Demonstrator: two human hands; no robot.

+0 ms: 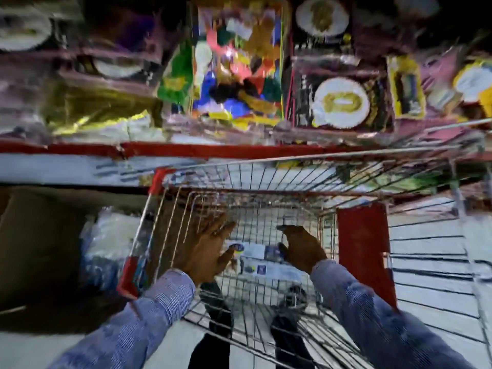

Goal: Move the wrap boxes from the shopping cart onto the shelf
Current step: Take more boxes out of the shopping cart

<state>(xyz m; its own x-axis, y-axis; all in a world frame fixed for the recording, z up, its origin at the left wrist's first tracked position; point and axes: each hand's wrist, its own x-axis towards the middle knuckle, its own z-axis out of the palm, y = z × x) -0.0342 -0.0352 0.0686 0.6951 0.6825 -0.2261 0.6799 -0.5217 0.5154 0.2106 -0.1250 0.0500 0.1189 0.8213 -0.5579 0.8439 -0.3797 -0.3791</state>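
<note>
The wire shopping cart [266,182] held a wrap box [255,251] on its floor, long axis apparently nine-to-three through the blur. The left hand [210,249] and right hand [300,247] flanked it, fingers spread, gripping nothing. The red-edged shelf [186,150] lay at twelve o'clock.

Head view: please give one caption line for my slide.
Both hands, left and right, reach into the wire shopping cart toward wrap boxes.
</note>
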